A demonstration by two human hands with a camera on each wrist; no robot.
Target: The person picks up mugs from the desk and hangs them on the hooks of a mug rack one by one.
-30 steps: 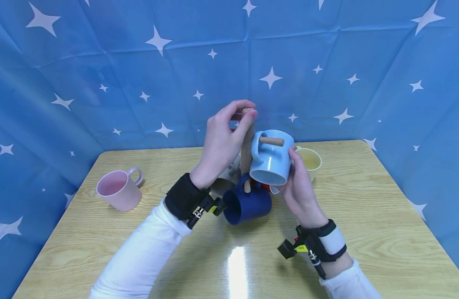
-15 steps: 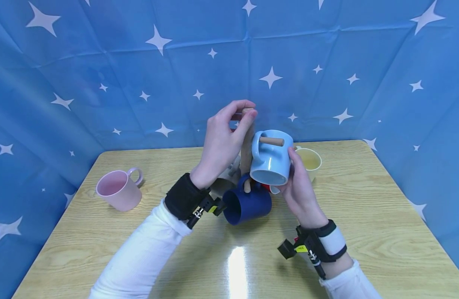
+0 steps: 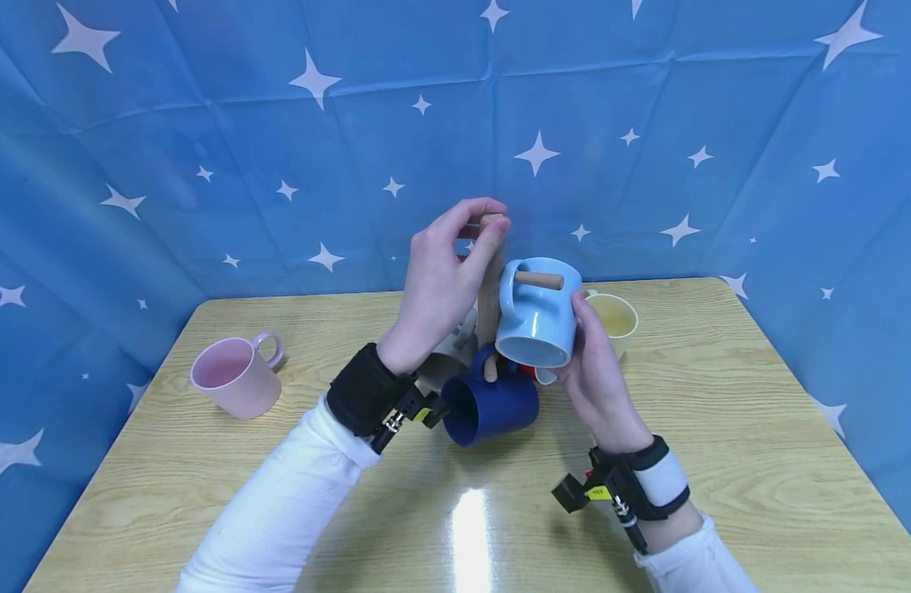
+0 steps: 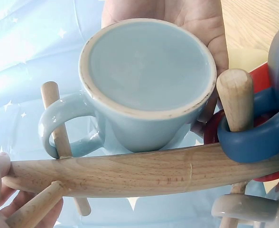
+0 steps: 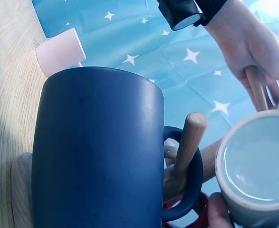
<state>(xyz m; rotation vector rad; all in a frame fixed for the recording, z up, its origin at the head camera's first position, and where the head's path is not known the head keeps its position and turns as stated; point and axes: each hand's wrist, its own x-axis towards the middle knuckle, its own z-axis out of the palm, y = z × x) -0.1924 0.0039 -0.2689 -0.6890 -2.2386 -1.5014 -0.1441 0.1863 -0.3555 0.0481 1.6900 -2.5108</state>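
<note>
A wooden mug tree [image 3: 488, 309] stands mid-table, and my left hand [image 3: 442, 268] pinches the top of its post between thumb and fingers. My right hand [image 3: 596, 383] holds a light blue mug [image 3: 537, 329] from its right side, thumb along the wall. An upper peg [image 3: 539, 281] passes through that mug's handle; the left wrist view shows the peg inside the handle loop [image 4: 70, 126] and the mug's base towards the camera. Below, a dark blue mug [image 3: 500, 408] hangs by its handle on a lower peg. My left wrist partly hides a grey mug [image 3: 448, 362].
A pink mug [image 3: 240, 383] stands at the left of the wooden table [image 3: 722, 412]. Behind my right hand is a pale yellow mug [image 3: 619, 317]. A red mug [image 4: 261, 78] shows partly behind the dark blue one. A blue star-patterned cloth [image 3: 396, 148] hangs behind the table.
</note>
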